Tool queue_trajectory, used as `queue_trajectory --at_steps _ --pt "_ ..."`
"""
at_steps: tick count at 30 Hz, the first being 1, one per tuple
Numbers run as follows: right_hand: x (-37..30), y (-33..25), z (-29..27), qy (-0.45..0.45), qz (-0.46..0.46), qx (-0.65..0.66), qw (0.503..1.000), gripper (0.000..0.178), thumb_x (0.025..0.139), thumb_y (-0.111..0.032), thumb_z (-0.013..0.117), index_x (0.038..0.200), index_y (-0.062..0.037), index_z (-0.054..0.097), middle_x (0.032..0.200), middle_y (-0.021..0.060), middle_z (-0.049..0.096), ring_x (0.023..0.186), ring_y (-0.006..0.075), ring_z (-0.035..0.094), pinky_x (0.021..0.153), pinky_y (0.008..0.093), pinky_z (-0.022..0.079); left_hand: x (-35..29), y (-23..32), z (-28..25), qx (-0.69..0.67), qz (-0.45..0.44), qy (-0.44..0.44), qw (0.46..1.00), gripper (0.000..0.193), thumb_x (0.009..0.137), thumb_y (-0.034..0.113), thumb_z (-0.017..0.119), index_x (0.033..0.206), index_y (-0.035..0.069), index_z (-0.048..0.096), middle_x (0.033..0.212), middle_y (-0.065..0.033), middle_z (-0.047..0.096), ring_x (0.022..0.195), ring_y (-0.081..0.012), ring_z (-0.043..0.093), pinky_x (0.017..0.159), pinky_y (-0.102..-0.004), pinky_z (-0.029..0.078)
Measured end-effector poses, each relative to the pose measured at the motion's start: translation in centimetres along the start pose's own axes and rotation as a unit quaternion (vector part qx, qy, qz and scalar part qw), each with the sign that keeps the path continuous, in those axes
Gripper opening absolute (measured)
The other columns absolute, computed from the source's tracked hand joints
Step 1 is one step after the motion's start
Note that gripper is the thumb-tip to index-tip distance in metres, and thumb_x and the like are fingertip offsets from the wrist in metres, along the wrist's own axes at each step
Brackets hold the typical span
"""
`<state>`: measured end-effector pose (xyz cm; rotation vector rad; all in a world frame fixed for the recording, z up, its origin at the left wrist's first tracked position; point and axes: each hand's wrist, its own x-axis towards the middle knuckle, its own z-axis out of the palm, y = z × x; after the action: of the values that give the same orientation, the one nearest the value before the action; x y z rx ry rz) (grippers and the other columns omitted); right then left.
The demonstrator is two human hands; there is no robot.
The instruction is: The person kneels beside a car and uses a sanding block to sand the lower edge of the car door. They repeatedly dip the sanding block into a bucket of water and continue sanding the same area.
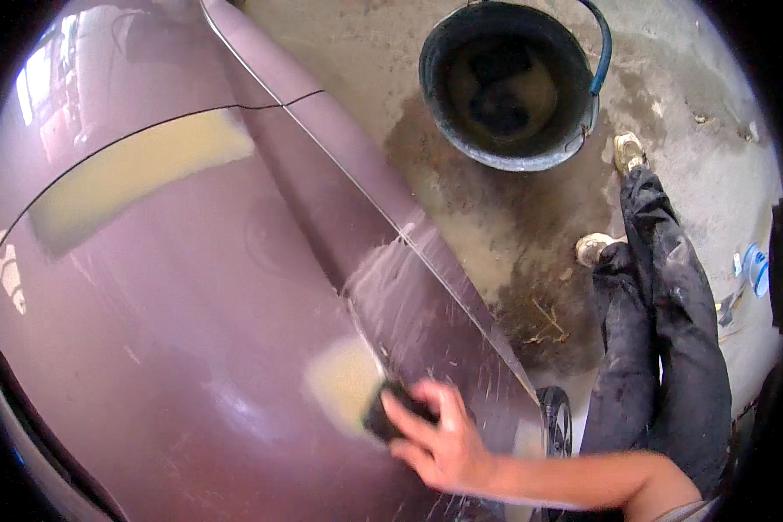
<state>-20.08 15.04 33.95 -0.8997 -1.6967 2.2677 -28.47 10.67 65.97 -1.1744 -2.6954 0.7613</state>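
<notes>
My right hand (444, 442) reaches in from the lower right, its fingers closed around a small black sanding block (381, 416). The block rests against the purple-mauve car body panel (209, 304), at the lower right edge of a yellowish filler patch (339, 378). Beside it, along a body crease, the paint carries pale, wet-looking smears (400, 291). A longer yellowish patch (139, 178) lies farther up the panel, below a curved panel gap. My left hand is out of view.
A black bucket (574, 143) with dark objects in murky water stands on the concrete floor (357, 52), beyond the car's edge. Wet stains and a twig (548, 326) lie near my legs (661, 304). A blue-and-white round item (757, 270) sits at the far right.
</notes>
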Motion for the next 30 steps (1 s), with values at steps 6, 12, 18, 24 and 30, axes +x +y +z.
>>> queue_trajectory --at_steps 6,12,18,24,30 --pt "5.7 1.9 1.0 0.076 -0.028 -0.014 0.997 0.057 0.088 -0.024 0.069 0.141 -0.0142 0.053 0.115 0.0235 0.048 0.103 0.0376 0.05 0.092 0.0441 0.043 -2.1 -2.8 0.5 0.035 0.104 -0.005 0.994 0.027 0.097 0.022 0.051 0.109 0.002 0.064 0.106 -0.0248 0.059 0.088 -0.0344 0.056 0.071 -0.0459 0.046" --pt "-2.4 0.7 1.8 -0.002 0.008 -0.014 1.0 0.057 0.082 -0.026 0.076 0.136 -0.016 0.061 0.118 0.0199 0.048 0.108 0.0351 0.05 0.097 0.045 0.044 -5.0 -7.3 0.8 0.088 0.205 -0.002 0.975 0.021 0.098 0.022 0.05 0.111 0.008 0.06 0.1 -0.0248 0.064 0.084 -0.0359 0.056 0.07 -0.0475 0.047" --pt "8.3 1.4 1.8 0.073 0.035 -0.01 0.997 0.059 0.089 -0.021 0.068 0.144 -0.0136 0.05 0.119 0.0222 0.046 0.107 0.0376 0.048 0.098 0.0442 0.04 -1.4 -0.1 2.2 0.035 -0.03 -0.004 0.999 0.041 0.096 0.03 0.054 0.105 -0.01 0.062 0.114 -0.0229 0.05 0.091 -0.0328 0.056 0.073 -0.0429 0.049" --pt "9.2 2.1 -7.6 0.108 0.156 -0.071 0.979 0.067 0.09 -0.011 0.064 0.151 -0.0097 0.035 0.124 0.0184 0.046 0.116 0.0329 0.048 0.103 0.0402 0.038 0.5 1.2 1.7 0.06 -0.037 0.009 0.997 0.027 0.093 0.019 0.058 0.098 -0.006 0.067 0.104 -0.0212 0.053 0.082 -0.034 0.058 0.069 -0.0449 0.05" --pt "12.3 0.3 -19.5 0.055 0.148 -0.159 0.974 0.062 0.094 -0.014 0.058 0.151 -0.0061 0.034 0.124 0.0204 0.047 0.116 0.0335 0.048 0.104 0.0401 0.037 6.6 7.5 4.4 0.015 -0.045 -0.179 0.983 0.025 0.077 -0.002 0.068 0.102 0.0 0.07 0.092 -0.0147 0.065 0.091 -0.0298 0.06 0.075 -0.0412 0.051"
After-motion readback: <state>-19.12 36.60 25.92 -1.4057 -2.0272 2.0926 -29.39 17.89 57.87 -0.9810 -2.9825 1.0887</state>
